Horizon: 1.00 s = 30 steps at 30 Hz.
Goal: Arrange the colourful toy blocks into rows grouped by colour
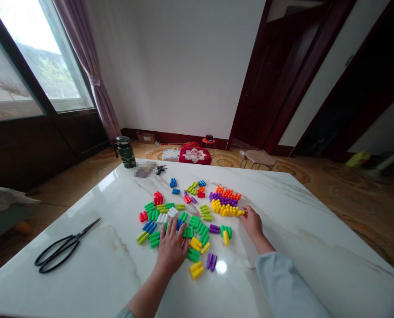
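Observation:
My left hand [173,248] lies with fingers spread over a loose pile of plastic bullet-shaped building blocks, touching green blocks [187,232] and a blue one. At the right end of a row of yellow blocks [223,208], the fingers of my right hand [252,224] are closed on a yellow building block [240,213]. Behind that row stand purple blocks [226,199] and orange blocks [229,192], lined up together. Purple blocks [212,261] and more yellow blocks [197,270] lie nearer to me. My right fingertips are partly hidden.
Black-handled scissors [71,245] lie on the left of the white marble-look table [117,282]. A camouflage bottle [126,152] stands at the far left corner, near a blurred item [145,169] and small black clippers [161,169]. Beyond the table is a stool [258,158].

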### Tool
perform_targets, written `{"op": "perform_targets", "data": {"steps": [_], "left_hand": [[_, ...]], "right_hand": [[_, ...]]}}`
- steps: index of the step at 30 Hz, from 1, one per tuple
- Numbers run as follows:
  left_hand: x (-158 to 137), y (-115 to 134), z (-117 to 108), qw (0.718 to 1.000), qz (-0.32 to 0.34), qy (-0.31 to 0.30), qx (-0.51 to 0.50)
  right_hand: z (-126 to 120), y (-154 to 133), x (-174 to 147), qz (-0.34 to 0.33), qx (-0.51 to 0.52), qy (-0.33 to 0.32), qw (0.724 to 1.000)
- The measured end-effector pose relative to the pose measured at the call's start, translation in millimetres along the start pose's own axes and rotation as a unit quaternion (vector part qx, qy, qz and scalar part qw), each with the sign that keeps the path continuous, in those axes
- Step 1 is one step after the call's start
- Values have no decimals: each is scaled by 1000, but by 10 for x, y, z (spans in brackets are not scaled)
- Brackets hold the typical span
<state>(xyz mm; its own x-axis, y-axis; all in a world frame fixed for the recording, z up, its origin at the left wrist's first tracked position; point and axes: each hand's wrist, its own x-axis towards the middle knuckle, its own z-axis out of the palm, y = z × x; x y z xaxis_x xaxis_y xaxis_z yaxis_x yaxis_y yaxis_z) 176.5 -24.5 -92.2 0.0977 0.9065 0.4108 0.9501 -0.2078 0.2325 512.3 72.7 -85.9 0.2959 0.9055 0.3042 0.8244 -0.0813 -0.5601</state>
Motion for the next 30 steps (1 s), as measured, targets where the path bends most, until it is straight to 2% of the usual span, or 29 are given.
{"op": "perform_targets", "data": {"steps": [8, 12, 14, 17, 20, 22, 24, 27, 30], "left_hand": [[-4, -4, 7, 1000, 4, -2, 12], [1, -3, 1, 1000, -1, -6, 7], [3, -2, -2, 1000, -1, -9, 6], [3, 2, -4, 1000, -3, -9, 5], [1, 5, -6, 1000, -4, -10, 5], [0, 5, -6, 1000, -4, -10, 6], [1, 1, -2, 1000, -3, -8, 6], [6, -7, 9, 1000, -1, -7, 4], [7, -15, 14, 1000, 0, -8, 4]], "right_hand": [[81, -43, -12, 11, 82, 35, 996], [66, -46, -177, 23, 108, 90, 990], [28, -98, -308, 15, 105, 96, 990], [-55, -281, -525, -31, 78, 12, 996], [-132, -525, -721, -43, -26, -92, 994], [-151, -649, -826, -39, -102, -134, 985], [-131, -708, -912, -49, -134, -150, 978], [-41, -689, -1005, -60, -77, -112, 989], [62, -655, -1074, -44, 82, -39, 995]]}}
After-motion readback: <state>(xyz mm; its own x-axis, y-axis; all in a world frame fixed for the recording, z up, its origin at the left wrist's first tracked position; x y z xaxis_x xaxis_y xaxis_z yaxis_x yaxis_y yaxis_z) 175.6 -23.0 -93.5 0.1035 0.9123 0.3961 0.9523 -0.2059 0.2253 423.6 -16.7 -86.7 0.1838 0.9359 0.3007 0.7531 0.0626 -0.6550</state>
